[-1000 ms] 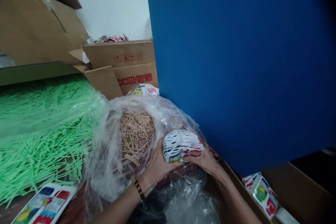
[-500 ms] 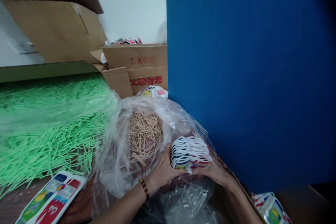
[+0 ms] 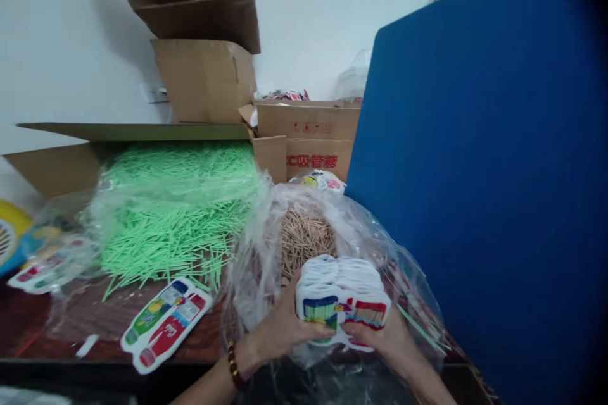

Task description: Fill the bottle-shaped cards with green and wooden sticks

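Note:
Both of my hands hold a stack of white-edged, double-bottle-shaped packets near the table's front. My left hand grips its left side with the thumb across the front, a beaded bracelet on that wrist. On the right side my right hand presses its thumb on the front packet. That packet's face shows a green half and a red half, with sticks visible in them. Just behind the stack, thin brown sticks lie in a clear plastic bag. A single loose packet rests on the table to the left.
Green sticks spill from an open carton at left. A tall blue panel blocks the right side. Cardboard boxes stand against the wall behind. At far left is a yellow and blue object beside plastic-wrapped packets.
The stack has tilted, so its printed front face now shows more. My view has turned left, bringing more of the table and the green sticks' carton into sight.

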Demonstrator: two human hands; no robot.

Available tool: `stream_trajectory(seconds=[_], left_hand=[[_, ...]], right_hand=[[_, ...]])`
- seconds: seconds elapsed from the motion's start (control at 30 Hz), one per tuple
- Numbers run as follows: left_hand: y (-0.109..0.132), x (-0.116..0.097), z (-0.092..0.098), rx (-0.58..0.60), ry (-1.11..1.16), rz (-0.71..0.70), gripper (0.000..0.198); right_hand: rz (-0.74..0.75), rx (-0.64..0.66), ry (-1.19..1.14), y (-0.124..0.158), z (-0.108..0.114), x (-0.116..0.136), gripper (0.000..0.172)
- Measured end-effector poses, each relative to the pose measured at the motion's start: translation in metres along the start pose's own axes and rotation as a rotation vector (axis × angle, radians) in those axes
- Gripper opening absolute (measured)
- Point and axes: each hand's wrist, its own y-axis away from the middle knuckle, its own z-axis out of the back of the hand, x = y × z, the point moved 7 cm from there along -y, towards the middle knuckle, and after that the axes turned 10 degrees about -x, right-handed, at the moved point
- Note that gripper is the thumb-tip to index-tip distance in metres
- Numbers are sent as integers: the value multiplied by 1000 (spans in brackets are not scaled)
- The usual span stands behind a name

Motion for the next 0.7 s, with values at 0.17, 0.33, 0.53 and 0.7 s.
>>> stream_trajectory(seconds=[0.17, 0.33, 0.53, 0.7], left_hand=[[35, -31, 64, -175, 14, -24, 74], [84, -22, 131, -380, 121, 56, 74], [182, -30, 213, -973, -112, 53, 46], [212, -45, 207, -914, 381, 409, 43]], right_hand=[[84, 69, 180, -12, -77, 26, 76], [152, 144, 375, -32, -145, 36, 70], [295, 295, 594, -40, -228, 52, 53], [556, 460, 615, -20, -296, 65, 58]])
